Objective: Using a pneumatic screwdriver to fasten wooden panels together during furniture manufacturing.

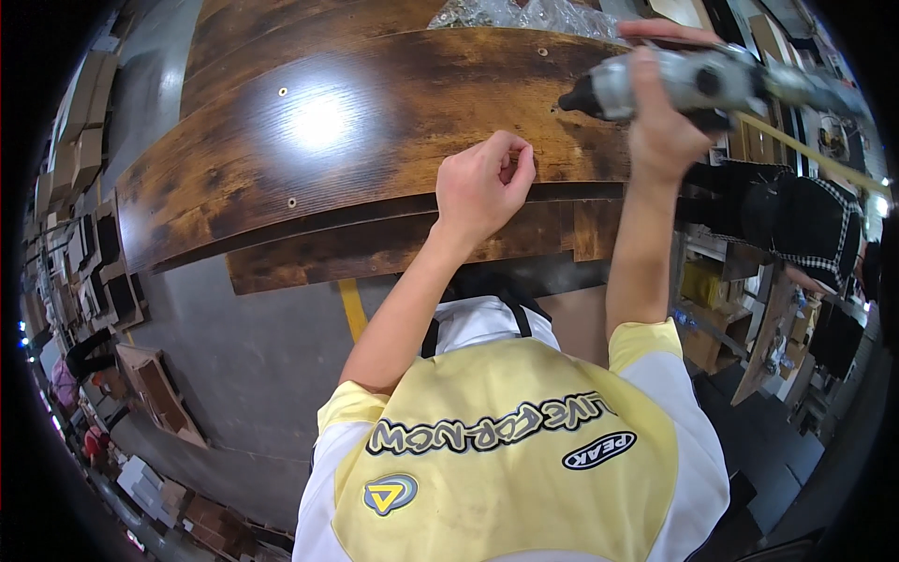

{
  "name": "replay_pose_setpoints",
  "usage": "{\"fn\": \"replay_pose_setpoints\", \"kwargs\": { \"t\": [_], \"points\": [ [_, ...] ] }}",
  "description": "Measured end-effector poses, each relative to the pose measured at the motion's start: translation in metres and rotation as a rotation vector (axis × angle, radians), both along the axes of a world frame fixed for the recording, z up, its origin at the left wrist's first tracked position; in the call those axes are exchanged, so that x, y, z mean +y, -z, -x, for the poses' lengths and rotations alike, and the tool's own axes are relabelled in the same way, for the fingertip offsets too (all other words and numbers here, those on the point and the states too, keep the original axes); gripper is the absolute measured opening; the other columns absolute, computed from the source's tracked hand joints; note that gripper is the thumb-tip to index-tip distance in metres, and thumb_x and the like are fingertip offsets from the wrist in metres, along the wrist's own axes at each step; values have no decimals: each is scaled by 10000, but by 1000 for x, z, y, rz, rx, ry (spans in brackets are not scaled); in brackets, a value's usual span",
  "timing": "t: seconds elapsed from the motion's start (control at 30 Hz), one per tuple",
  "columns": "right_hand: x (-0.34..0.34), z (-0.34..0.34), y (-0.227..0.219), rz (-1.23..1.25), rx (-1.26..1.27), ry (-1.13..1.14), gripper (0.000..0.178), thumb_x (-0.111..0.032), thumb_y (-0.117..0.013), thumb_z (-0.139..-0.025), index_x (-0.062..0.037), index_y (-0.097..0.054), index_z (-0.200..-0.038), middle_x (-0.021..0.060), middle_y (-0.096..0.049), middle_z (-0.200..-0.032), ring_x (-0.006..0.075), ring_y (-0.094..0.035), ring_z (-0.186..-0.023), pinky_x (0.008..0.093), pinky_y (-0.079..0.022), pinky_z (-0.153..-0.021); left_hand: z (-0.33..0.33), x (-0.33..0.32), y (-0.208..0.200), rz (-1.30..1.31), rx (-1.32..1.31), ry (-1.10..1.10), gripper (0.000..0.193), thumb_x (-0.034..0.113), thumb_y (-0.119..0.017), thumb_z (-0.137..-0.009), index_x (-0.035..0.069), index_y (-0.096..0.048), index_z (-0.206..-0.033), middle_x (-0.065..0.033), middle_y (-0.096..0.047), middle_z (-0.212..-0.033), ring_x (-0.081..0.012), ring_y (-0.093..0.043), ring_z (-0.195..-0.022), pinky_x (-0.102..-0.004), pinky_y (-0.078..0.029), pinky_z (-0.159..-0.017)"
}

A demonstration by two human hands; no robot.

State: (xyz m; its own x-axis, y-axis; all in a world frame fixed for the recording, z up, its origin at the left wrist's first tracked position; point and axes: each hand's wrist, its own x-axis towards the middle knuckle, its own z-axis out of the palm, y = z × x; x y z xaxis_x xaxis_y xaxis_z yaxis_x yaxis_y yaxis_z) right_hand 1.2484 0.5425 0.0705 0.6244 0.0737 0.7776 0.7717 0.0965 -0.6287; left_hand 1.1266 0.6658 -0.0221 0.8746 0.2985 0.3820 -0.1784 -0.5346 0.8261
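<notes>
The right hand [670, 136] has its fingers closed around a blurred grey driver [688, 82], which is over the right part of the board [403, 122], black nose [580, 99] pointing left. Contact between nose and board cannot be confirmed. The left hand [478, 190] is above the board's near edge, fingers curled in to the thumb; whether a small part is pinched there cannot be told. A round insert [282, 92] shows toward the board's left end; a clear bag [524, 13] lies along the far edge. Assessment: the driver is best set square to the face before pressure, started slowly lest the nose skid and score the surface, with the left hand steadying the board, clear of the nose.
</notes>
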Motion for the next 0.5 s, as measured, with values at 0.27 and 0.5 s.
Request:
{"fn": "replay_pose_setpoints", "kwargs": {
  "t": [0.27,0.5],
  "points": [
    [-51,63,-14,-460,553,-384,405,-103,-601,-790,-43,-458,-1164,131,-535,-1009,301,-573,-983,499,-447,-965,64,29,-27,1749,765,82,237,143,-468,-944,16,-593,-1099,10,-515,-748,-110,-476,-649,-214,-376,-525],
    [-60,100,25,-415,759,-278,380,-43,-639,-794,-41,-470,-1135,167,-629,-937,300,-665,-854,411,-539,-810,144,32,-20,1497,895,251,159,85,-419,-947,52,-531,-1056,23,-414,-697,-69,-353,-568,-191,-285,-470]
  ]
}}
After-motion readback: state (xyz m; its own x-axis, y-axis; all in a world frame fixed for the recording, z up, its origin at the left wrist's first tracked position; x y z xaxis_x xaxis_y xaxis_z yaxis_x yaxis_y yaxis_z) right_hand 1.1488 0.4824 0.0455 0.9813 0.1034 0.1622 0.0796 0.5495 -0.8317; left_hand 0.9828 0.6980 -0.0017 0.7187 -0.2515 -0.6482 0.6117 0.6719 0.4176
